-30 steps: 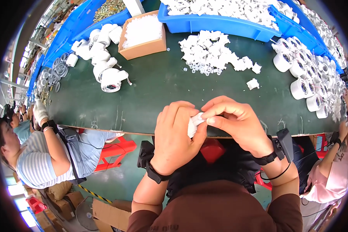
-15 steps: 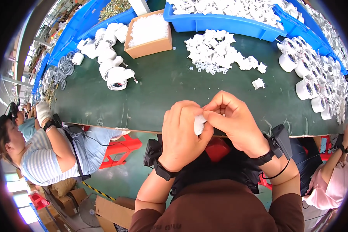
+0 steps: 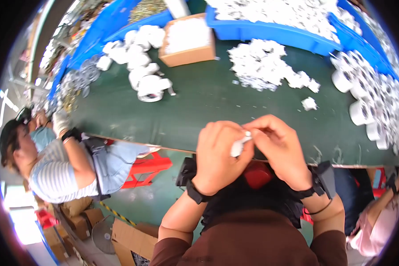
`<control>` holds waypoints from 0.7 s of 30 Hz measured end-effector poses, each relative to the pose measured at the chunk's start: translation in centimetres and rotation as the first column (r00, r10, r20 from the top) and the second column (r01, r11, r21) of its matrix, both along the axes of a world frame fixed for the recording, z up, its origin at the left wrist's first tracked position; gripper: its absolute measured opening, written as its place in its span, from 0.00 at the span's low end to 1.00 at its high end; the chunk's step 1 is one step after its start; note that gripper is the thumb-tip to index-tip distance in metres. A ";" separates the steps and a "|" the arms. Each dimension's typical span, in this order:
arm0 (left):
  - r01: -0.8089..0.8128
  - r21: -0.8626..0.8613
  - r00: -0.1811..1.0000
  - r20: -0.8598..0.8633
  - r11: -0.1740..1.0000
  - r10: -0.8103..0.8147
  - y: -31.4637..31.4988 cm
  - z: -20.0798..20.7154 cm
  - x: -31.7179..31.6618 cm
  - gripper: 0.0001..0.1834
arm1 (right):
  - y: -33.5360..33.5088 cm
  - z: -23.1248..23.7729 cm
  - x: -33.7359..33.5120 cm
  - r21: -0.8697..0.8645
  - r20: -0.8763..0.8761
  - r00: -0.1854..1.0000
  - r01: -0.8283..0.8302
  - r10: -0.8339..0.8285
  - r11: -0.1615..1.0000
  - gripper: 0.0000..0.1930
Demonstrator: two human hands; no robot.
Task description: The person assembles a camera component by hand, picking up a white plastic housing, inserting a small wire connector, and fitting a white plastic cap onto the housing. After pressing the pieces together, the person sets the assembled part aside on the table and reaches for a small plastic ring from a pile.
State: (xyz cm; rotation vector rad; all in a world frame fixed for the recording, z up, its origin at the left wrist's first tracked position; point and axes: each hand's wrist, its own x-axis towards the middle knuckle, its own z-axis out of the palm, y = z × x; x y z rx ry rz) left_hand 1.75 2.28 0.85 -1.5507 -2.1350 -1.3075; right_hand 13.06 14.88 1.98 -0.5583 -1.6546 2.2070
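My two hands are close together over the near edge of the green table (image 3: 199, 106). In my left hand (image 3: 219, 155) is a small white plastic part (image 3: 238, 147), held between thumb and curled fingers. My right hand (image 3: 279, 144) pinches thumb and forefinger together beside the part's upper end; what lies in that pinch is hidden. Beyond my hands, a heap of white plastic parts (image 3: 257, 60) lies on the table, with small clear pieces (image 3: 257, 84) along its near side. A single white part (image 3: 309, 104) sits apart to the right.
White camera-like housings (image 3: 150, 86) stand at left, near an open cardboard box (image 3: 186, 55) of white pieces. Blue bins (image 3: 275, 31) line the back. White cylindrical units (image 3: 361, 111) crowd the right. A person in a striped top (image 3: 62, 173) sits at left; another person (image 3: 377, 221) is at right.
The whole view has shifted, so the table contents appear further right and are blurred. My hands remain together, and the white part shows at a different angle, its upper end sticking up between them.
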 end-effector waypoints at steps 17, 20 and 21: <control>-0.529 -0.413 0.848 -0.239 0.742 0.472 -4.0 0.0 -25.2 0.29 | 0.8 -1.9 2.1 0.350 -0.053 0.998 0.001 0.018 0.937 0.06; -0.798 -0.298 0.602 -0.343 0.525 0.721 -5.2 -1.8 -29.0 0.44 | 0.7 -2.4 1.8 0.377 -0.061 0.998 0.022 0.002 0.926 0.06; -0.873 -0.277 0.485 -0.422 0.401 0.766 -6.0 -1.8 -30.5 0.52 | 0.6 -2.6 1.7 0.343 -0.079 0.997 0.002 0.027 0.939 0.06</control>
